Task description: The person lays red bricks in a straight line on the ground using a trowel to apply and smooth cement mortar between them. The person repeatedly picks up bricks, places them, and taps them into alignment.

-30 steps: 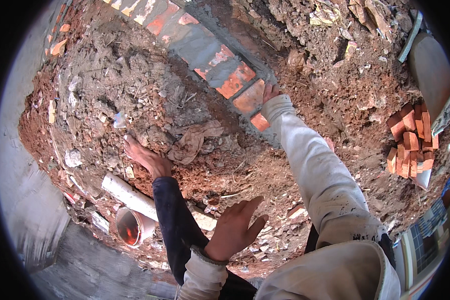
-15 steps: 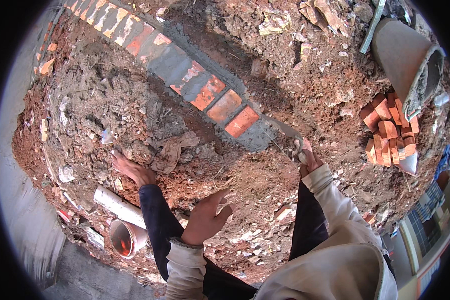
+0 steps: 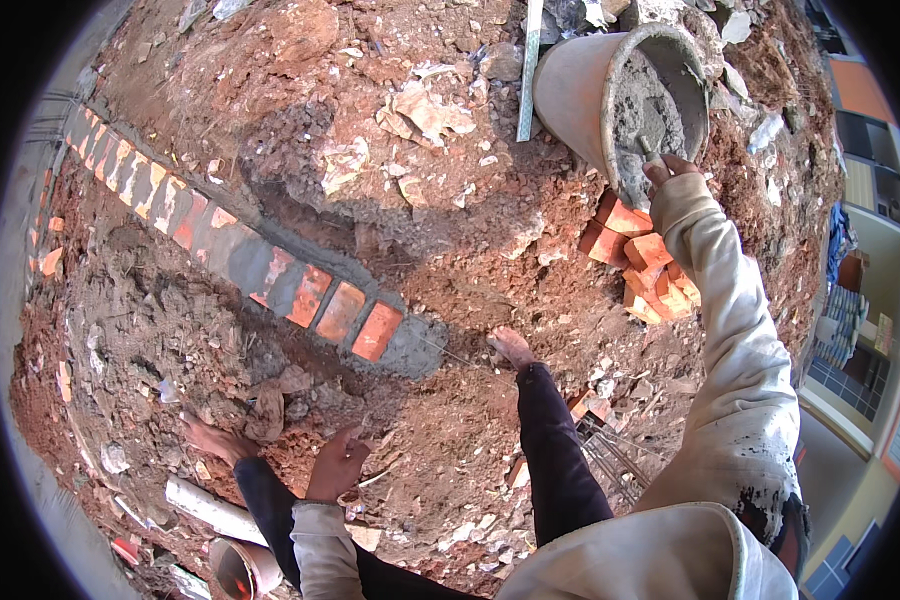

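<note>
My right hand (image 3: pixel 673 172) reaches out to the far right, closed round the handle of a trowel (image 3: pixel 650 148). The trowel's blade is sunk out of sight in grey mortar (image 3: pixel 650 95) inside a tilted bucket (image 3: pixel 575 95). My left hand (image 3: pixel 335 465) hangs above the soil near my left knee, holding nothing, its fingers loosely apart. Ahead of me a row of bricks set in mortar runs off to the far left. The nearest brick (image 3: pixel 378 331) borders a patch of wet mortar (image 3: pixel 420 348) at the row's end.
Loose bricks (image 3: pixel 650 262) are heaped below the bucket. A thin greenish strip (image 3: pixel 530 75) stands beside it. My bare feet rest on rubble-strewn soil, either side of the row's end. A white pipe (image 3: pixel 215 508) and a round-mouthed container (image 3: pixel 242 570) lie at lower left.
My right hand has carried the trowel from the end of the brick row up to the bucket and into the mortar. The view has swung right; my left hand still holds nothing.
</note>
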`<move>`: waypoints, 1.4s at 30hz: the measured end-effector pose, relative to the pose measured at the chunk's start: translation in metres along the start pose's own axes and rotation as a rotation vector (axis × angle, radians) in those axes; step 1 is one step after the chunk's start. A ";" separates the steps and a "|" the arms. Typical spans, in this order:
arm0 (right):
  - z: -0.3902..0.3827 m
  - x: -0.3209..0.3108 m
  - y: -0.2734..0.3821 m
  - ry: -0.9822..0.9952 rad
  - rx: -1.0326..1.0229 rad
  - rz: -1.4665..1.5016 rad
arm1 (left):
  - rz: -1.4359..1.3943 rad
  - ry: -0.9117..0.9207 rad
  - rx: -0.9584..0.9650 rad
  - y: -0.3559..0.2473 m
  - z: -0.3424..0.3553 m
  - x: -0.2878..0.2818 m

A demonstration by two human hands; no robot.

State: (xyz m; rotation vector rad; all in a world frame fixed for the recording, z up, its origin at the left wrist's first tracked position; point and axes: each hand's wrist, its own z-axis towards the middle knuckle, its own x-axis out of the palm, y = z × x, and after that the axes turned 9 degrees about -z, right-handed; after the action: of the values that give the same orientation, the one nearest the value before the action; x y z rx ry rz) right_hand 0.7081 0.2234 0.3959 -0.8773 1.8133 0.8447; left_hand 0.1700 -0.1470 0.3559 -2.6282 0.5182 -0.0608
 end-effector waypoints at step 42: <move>-0.190 0.399 0.179 0.153 -1.583 -0.622 | -0.002 -0.140 0.283 0.010 -0.050 -0.025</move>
State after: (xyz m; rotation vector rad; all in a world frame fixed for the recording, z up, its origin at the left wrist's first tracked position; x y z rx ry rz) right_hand 0.3470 0.0727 0.1238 -2.3135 0.5253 1.7452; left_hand 0.1372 -0.1677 0.3968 -2.3370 0.4251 0.0460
